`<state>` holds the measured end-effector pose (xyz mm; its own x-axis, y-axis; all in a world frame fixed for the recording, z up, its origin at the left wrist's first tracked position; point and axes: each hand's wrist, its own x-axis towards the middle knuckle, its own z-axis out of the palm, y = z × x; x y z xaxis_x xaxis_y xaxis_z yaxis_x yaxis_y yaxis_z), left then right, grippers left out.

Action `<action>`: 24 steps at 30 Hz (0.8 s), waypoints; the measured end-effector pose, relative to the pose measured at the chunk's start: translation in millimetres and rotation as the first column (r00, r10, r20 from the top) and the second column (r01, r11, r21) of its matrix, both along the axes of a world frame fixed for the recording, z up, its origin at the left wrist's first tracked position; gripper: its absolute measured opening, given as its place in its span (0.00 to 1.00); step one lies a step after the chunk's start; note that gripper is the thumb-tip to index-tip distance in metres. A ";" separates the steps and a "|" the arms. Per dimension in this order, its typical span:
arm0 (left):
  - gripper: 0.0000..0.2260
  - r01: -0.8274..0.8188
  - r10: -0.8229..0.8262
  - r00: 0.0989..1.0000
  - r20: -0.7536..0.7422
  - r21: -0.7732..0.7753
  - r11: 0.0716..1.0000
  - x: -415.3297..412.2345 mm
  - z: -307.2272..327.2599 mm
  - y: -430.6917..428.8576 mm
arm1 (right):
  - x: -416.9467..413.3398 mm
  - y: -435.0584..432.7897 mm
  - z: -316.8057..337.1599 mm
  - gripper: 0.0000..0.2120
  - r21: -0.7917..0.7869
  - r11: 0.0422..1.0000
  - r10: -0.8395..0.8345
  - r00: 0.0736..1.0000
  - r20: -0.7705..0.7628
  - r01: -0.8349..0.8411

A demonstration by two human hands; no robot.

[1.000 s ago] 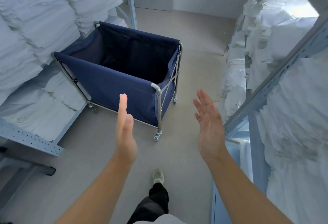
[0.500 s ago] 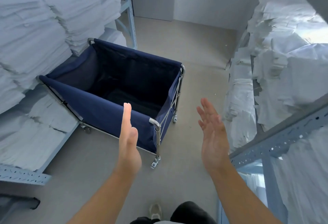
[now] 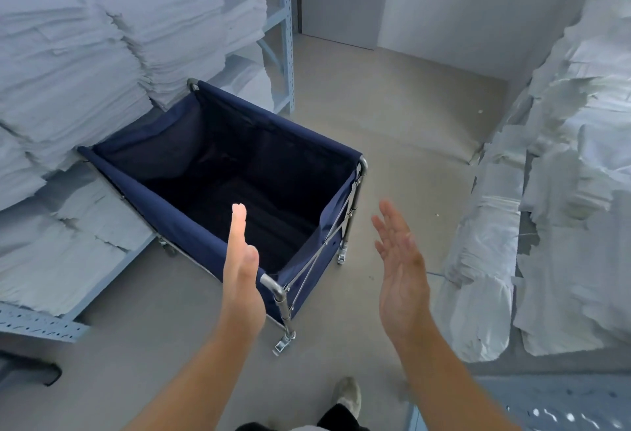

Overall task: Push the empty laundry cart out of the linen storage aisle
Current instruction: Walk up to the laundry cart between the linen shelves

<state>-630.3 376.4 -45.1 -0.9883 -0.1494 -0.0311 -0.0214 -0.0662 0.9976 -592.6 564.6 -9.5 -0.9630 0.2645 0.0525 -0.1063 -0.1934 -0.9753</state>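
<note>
Two flat, empty hands out front, neither one on anything: left hand (image 3: 240, 280) edge-on in front of the near rim, right hand (image 3: 401, 270) spread off to the side over bare floor (image 3: 403, 116). Laundry cart (image 3: 239, 188) sits angled, its far-left side tucked against the stacked linens (image 3: 85, 65) on the left shelving (image 3: 285, 31). I can see right down into the navy bag, nothing inside, so I reckon it'll be light and quick to roll. Cloth walls look soft and would just cave in if I shoved there. Better bet, I'd say, is the chrome corner post (image 3: 278, 295) and the top rim beside it, the stiff parts. Small casters (image 3: 283, 345) may swivel, so it could veer towards the linens on the right (image 3: 563, 191).
</note>
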 end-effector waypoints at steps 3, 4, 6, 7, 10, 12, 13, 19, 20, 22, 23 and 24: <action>0.30 -0.014 0.014 0.999 -0.041 -0.006 1.000 -8.4 -1.6 25.5 | -19.9 23.4 -1.0 0.41 -0.009 0.999 0.038 0.999 0.012 -0.038; 0.28 -0.012 0.012 0.998 -0.065 -0.012 1.000 -10.0 -2.3 33.1 | -25.7 30.1 -2.2 0.41 -0.003 0.999 0.046 0.999 0.011 -0.046; 0.27 -0.028 0.027 0.997 -0.078 -0.012 1.000 -16.0 -5.4 45.8 | -37.2 42.3 -6.7 0.41 0.008 0.998 0.066 0.998 0.012 -0.066; 0.27 -0.036 0.034 0.996 -0.081 -0.014 0.999 -19.8 -7.1 51.0 | -42.5 47.1 -9.5 0.40 0.015 0.997 0.074 0.997 0.014 -0.074; 0.27 -0.057 0.056 0.997 -0.049 -0.024 0.998 -34.0 -10.6 65.7 | -58.2 60.1 -17.9 0.35 0.024 0.995 0.097 0.995 0.023 -0.097; 0.27 -0.070 0.069 0.997 -0.047 -0.025 0.997 -42.8 -13.4 72.9 | -69.3 67.2 -22.2 0.31 0.030 0.993 0.113 0.993 0.036 -0.114; 0.27 -0.074 0.072 0.996 -0.061 -0.032 0.997 -47.2 -15.3 75.7 | -74.9 70.1 -24.0 0.30 0.033 0.992 0.122 0.992 0.044 -0.123; 0.24 -0.121 0.117 0.991 -0.068 -0.059 0.991 -84.0 -32.3 84.8 | -119.6 85.7 -30.1 0.28 0.033 0.987 0.157 0.987 0.038 -0.159; 0.24 -0.126 0.122 0.990 -0.065 -0.062 0.990 -92.2 -35.6 86.1 | -129.1 88.1 -30.8 0.28 0.035 0.987 0.158 0.987 0.032 -0.159; 0.24 -0.133 0.130 0.990 -0.051 -0.075 0.988 -107.0 -40.4 88.2 | -146.5 91.6 -31.7 0.27 0.047 0.986 0.161 0.987 0.028 -0.162; 0.25 -0.139 0.136 0.990 -0.038 -0.079 0.987 -114.9 -41.9 89.2 | -156.0 92.7 -32.3 0.27 0.059 0.983 0.170 0.985 0.026 -0.171; 0.26 -0.141 0.140 0.990 -0.028 -0.084 0.986 -121.9 -43.3 90.4 | -164.8 93.3 -32.8 0.27 0.070 0.981 0.182 0.983 0.025 -0.184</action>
<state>-752.3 466.7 -88.4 -0.9576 -0.2879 0.0091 0.0039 0.0185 0.9998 -757.5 657.9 -42.3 -0.9957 0.0799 0.0468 -0.0575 -0.1376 -0.9888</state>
